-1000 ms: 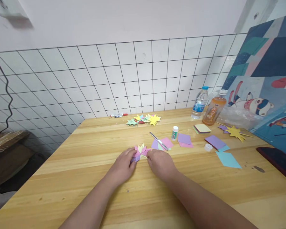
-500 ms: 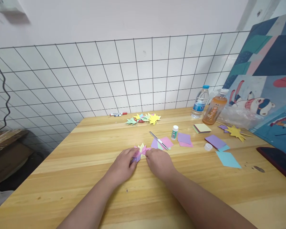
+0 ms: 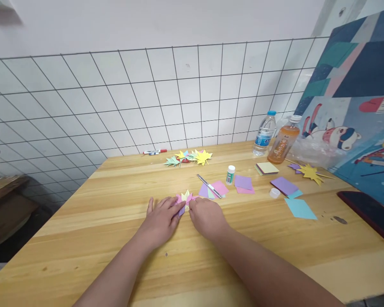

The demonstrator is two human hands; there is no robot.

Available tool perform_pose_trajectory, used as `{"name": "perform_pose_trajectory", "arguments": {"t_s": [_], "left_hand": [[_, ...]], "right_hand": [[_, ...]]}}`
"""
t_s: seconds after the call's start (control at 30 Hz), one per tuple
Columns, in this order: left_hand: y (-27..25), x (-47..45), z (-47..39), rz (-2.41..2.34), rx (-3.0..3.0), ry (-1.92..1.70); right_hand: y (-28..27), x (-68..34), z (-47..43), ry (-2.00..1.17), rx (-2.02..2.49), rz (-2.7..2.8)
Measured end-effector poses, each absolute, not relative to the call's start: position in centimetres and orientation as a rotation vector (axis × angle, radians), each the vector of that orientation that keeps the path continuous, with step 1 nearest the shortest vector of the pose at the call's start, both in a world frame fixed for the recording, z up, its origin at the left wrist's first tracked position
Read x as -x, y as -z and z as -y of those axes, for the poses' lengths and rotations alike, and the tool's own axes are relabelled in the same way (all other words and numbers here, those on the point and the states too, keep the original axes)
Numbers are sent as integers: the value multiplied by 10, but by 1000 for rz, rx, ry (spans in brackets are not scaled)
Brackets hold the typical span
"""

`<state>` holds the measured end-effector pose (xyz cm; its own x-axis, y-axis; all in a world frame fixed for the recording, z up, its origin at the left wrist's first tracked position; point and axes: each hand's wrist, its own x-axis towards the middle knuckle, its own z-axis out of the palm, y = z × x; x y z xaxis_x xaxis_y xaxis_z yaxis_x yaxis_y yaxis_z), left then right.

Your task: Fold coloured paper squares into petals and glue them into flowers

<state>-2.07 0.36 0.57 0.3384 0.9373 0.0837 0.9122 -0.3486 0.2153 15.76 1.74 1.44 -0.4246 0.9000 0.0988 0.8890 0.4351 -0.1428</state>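
Observation:
A folded paper leaf (image 3: 186, 196) in pink, pale yellow and purple lies flat on the wooden table (image 3: 92, 213) between my hands. My left hand (image 3: 160, 222) rests over its left side, fingers spread, with the fingertips pressing on the pink and purple folds. On the other side my right hand (image 3: 208, 217) is closed, its curled fingers at the paper's right edge, covering part of it. A utility knife (image 3: 209, 186) lies across purple, green and pink paper squares (image 3: 220, 188) just beyond my right hand. An uncapped-looking glue stick (image 3: 230, 175) stands upright nearby.
Finished paper leaves (image 3: 202, 157) and markers (image 3: 155, 152) lie near the wall. To the right are more paper squares (image 3: 301, 208), a white cap (image 3: 274, 193), a yellow leaf (image 3: 309, 173), a water bottle (image 3: 264, 134), an orange drink bottle (image 3: 284, 140) and a phone (image 3: 368, 213).
My left hand's fingers have spread out more over the paper leaf. My right hand has curled in closer at its right edge. The whole view has shifted slightly.

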Motion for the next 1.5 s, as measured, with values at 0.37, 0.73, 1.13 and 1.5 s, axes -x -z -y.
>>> {"name": "perform_pose_trajectory", "arguments": {"t_s": [0.37,0.73,1.13,1.5], "left_hand": [[-23,12,-12,-1735,-2593,-223],[-20,29,-7,-1713,-2559,-795],[-3,43,-28,-1796,-2337,-774],[2,23,-21,-1677,-2423,-586]], "right_hand": [[-20,-159,-14,-155,1614,2497],[-20,-165,-19,-127,1636,2444],[-24,-163,-21,-82,1541,2451],[-15,-158,-22,-25,1544,2531]]}}
